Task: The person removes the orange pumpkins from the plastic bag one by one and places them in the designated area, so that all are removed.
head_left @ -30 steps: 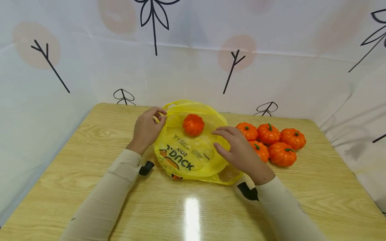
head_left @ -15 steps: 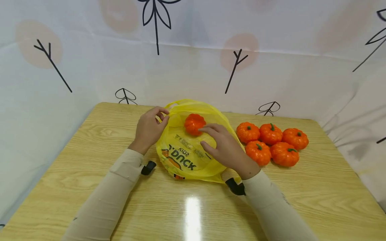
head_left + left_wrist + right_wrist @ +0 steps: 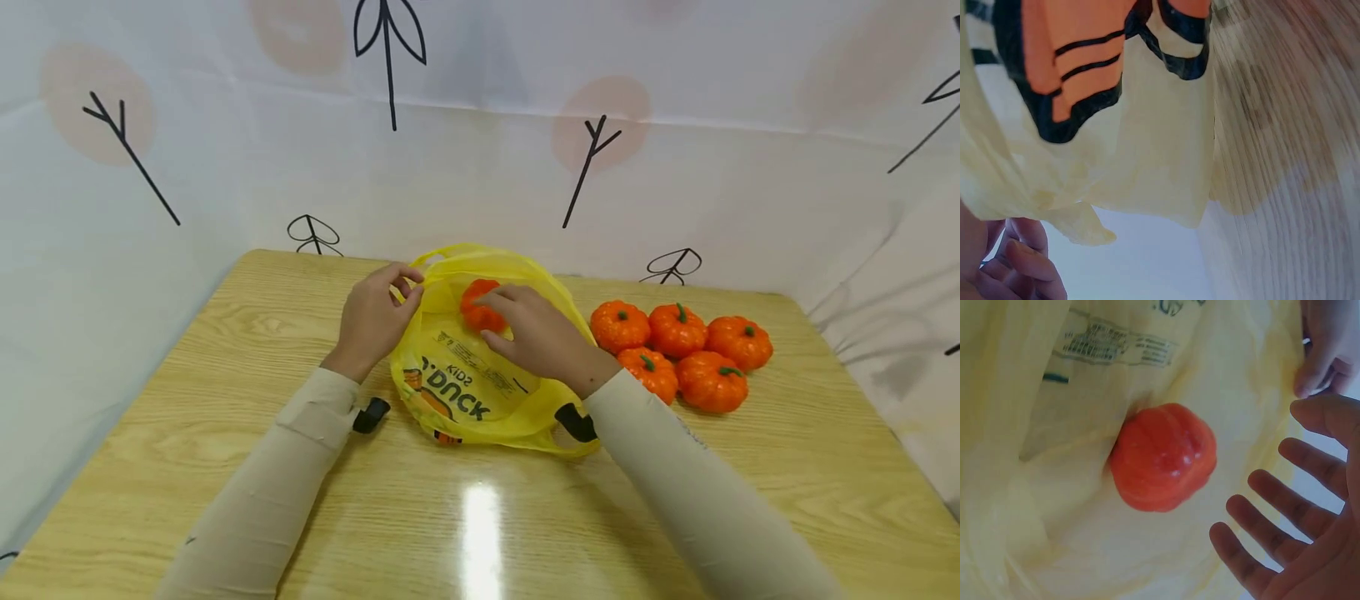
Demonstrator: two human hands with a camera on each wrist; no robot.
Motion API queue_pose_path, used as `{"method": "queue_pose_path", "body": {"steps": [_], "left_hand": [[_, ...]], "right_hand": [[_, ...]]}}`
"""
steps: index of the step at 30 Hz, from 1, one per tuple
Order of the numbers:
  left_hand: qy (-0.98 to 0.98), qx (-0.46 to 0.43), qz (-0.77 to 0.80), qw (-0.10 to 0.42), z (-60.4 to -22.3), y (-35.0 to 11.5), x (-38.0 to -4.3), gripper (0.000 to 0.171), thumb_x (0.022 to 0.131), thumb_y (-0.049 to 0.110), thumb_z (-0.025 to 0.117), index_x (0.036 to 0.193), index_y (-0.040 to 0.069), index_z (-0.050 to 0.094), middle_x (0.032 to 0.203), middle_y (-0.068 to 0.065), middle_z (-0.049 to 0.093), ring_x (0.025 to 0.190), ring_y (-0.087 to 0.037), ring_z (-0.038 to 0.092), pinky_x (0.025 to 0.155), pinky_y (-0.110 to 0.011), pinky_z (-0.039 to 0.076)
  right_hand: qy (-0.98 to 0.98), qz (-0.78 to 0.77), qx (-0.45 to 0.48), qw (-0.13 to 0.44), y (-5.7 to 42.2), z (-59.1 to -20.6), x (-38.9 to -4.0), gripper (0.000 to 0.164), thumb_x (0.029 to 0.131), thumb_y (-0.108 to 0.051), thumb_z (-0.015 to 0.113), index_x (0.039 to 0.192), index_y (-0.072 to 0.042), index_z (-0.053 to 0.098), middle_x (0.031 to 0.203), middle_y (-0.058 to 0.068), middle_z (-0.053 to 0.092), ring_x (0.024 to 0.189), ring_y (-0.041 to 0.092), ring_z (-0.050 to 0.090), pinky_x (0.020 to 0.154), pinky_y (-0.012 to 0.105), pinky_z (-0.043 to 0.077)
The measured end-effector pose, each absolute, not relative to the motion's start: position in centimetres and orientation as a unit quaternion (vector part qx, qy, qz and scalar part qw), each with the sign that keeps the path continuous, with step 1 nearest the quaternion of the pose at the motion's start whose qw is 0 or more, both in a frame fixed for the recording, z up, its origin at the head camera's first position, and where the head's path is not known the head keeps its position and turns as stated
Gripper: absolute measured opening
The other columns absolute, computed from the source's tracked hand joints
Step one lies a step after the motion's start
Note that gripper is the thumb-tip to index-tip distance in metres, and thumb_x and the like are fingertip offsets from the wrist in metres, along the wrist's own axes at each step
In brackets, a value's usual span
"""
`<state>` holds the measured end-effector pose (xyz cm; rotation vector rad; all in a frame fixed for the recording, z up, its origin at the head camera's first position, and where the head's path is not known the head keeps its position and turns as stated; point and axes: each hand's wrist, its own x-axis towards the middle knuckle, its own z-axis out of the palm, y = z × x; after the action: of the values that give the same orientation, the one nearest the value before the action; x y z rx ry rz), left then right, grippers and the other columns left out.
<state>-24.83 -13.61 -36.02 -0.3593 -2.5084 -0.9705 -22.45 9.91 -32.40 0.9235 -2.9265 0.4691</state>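
A yellow plastic bag (image 3: 525, 271) with duck lettering lies with its mouth open in the middle of the table. Inside it sits one small orange pumpkin (image 3: 476, 310), also plain in the right wrist view, where its ribbed side (image 3: 1163, 459) faces the camera. My left hand (image 3: 375, 315) pinches the bag's left rim between thumb and fingers; in the left wrist view its curled fingers (image 3: 1032, 259) are at the bag's edge. Over the bag's mouth reaches my right hand (image 3: 538, 333), fingers spread beside the pumpkin and overlapping it in the head view. The right wrist view has those fingers apart from the pumpkin.
Several more orange pumpkins (image 3: 712, 381) with green stems are grouped to the right of the bag, beside my right forearm. The wooden table (image 3: 187, 358) ends at a white printed cloth (image 3: 465, 167) behind.
My right hand has moved left and forward, from the bag's right rim to above the pumpkin inside. The left hand stays at the left rim.
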Motion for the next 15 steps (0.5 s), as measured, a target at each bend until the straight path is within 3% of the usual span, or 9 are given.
{"method": "queue_pose_path", "body": {"steps": [15], "left_hand": [[-0.903, -0.131, -0.347, 0.218, -36.1, -13.7, -24.9, 0.015, 0.096, 0.021, 0.068, 0.109, 0.013, 0.069, 0.085, -0.003, 0.064, 0.060, -0.017, 0.054, 0.053, -0.029, 0.043]], "right_hand": [[-0.957, 0.125, 0.260, -0.010, 9.5, -32.9, -25.3, 0.048, 0.098, -0.025, 0.063, 0.142, -0.009, 0.055, 0.139, 0.015, 0.056, 0.122, 0.033, 0.057, 0.104, 0.044, 0.050]]}}
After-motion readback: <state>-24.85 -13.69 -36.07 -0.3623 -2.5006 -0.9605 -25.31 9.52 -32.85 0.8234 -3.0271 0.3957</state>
